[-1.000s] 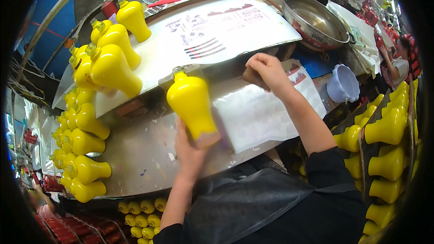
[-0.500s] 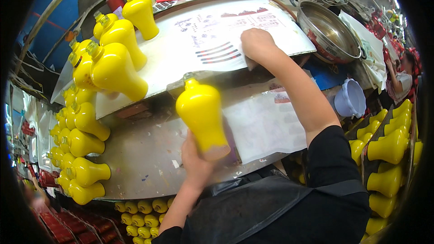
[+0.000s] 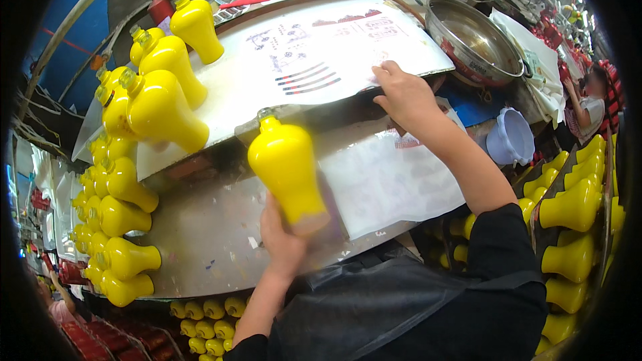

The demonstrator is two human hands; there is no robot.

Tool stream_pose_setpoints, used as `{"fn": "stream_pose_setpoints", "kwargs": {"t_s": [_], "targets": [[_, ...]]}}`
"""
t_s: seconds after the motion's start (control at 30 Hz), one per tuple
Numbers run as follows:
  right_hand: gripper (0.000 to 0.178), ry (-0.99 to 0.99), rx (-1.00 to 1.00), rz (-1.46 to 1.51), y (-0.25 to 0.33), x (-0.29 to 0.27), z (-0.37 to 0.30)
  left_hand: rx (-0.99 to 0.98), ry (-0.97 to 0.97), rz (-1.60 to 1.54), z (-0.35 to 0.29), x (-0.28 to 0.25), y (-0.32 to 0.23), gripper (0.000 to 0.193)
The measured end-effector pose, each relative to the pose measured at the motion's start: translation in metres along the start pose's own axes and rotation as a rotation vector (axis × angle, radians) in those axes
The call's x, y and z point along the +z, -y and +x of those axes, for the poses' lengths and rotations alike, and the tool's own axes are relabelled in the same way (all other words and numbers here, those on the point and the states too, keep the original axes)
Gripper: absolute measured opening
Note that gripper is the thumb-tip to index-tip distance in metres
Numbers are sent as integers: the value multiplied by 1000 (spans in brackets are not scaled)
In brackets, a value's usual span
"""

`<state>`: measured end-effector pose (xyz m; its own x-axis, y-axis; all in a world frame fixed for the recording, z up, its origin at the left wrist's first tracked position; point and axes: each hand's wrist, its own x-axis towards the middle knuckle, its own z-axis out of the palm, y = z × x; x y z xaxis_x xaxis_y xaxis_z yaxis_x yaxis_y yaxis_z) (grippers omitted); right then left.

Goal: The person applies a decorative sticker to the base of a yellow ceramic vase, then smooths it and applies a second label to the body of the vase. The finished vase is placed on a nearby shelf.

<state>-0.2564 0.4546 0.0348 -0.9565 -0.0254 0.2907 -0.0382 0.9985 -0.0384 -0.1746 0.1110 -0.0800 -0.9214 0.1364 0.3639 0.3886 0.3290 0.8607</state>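
A glossy yellow glass bottle (image 3: pixel 284 167), with broad shoulders and a short clear neck, is gripped near its base by my left hand (image 3: pixel 281 237). It stands slightly tilted, neck away from me, over the grey work surface. My right hand (image 3: pixel 411 100) is at the near edge of the white board (image 3: pixel 361 50), its index finger and thumb apart. The fingertips touch or nearly touch the board beside a faint reddish print; the palm side is hidden. Printed decals lie on the board: dark curved strips (image 3: pixel 307 80), purple motifs (image 3: pixel 277 47) and red designs (image 3: pixel 348 20).
Several yellow bottles (image 3: pixel 160 110) stand on the left, with more on racks (image 3: pixel 568 207) at right and below. A wide metal pan (image 3: pixel 471 40) sits beyond the board's right end, a pale bucket (image 3: pixel 511 137) below it. A white sheet (image 3: pixel 394 187) lies nearer me. Co-workers are at both sides.
My right hand has moved right and nearer to me, from a closed fist on the board to its edge, with thumb and index finger parted. My left hand still holds the bottle.
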Motion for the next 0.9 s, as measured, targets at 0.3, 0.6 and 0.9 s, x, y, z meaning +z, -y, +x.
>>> {"fn": "stream_pose_setpoints", "kwargs": {"t_s": [0.3, 0.6, 0.9], "targets": [[8, -244, -273, -101, -23, 21, -3, -50, 148, -353, 10, -24, 0, 117], [34, 346, 100, 981, 20, -56, 1, -415, 171, -732, 54, -12, -48, 88], [31, 291, -70, 1093, 86, -81, 31, -416, 183, -675, 61, -10, -33, 103]]}}
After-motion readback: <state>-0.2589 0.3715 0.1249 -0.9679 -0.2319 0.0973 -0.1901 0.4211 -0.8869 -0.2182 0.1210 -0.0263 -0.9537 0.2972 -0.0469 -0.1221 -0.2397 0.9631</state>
